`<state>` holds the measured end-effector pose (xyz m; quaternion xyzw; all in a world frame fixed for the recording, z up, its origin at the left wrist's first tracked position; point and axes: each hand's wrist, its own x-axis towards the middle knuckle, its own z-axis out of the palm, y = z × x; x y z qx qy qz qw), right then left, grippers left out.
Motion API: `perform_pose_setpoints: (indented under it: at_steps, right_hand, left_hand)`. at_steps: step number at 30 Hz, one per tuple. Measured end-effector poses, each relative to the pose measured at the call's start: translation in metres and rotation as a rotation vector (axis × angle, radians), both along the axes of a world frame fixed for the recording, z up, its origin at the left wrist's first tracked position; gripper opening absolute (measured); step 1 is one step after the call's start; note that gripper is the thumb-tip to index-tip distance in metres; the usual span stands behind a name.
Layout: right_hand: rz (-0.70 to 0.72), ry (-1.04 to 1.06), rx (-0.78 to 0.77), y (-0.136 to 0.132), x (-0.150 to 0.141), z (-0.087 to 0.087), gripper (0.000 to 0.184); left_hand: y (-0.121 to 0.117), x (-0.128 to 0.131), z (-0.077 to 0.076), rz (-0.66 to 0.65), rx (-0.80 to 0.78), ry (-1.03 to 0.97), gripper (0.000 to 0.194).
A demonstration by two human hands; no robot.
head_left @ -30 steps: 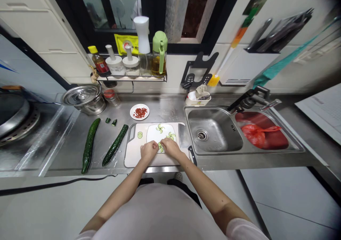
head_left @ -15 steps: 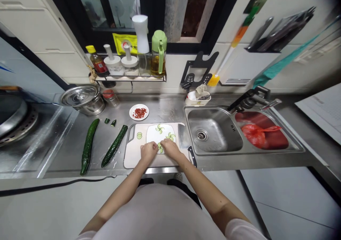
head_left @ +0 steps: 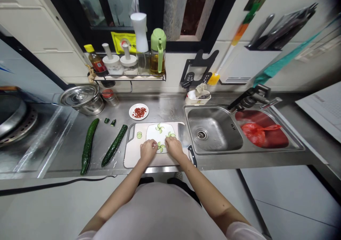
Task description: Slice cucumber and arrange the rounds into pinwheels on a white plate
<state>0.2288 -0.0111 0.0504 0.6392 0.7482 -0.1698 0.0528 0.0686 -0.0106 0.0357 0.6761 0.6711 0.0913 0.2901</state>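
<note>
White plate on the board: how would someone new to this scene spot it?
Left of the sink lies a board. On it sits the white plate. Squarish and bearing cucumber slices, it differs from the small round plate beyond, which holds red bits.

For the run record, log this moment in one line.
plate: on board | left hand: by near slices, grip unclear | right hand: at right-side slices | knife: blade on board

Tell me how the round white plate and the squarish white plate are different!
The round white plate holds chopped red bits; the squarish white plate holds green cucumber slices. The round one sits on the grey steel counter, the squarish one on the pale rectangular cutting board. Both hold cut pieces.
</note>
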Motion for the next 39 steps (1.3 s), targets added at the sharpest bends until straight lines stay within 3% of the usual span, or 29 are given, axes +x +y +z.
perform_pose_setpoints:
  at_steps: [9, 28, 39]
  right_hand:
    - [-0.082, -0.017, -0.049, -0.007, -0.003, -0.003, 0.023]
    - [-0.086, -0.014, -0.065, -0.003, -0.001, -0.005, 0.021]
    - [-0.223, 0.234, 0.144, -0.021, 0.018, 0.002, 0.027]
  left_hand:
    - [0.008, 0.011, -0.001, -0.008, -0.046, 0.068, 0.016]
    - [0.01, 0.012, -0.004, -0.008, -0.067, 0.088, 0.016]
    - [0.004, -0.001, 0.002, 0.051, -0.022, -0.071, 0.019]
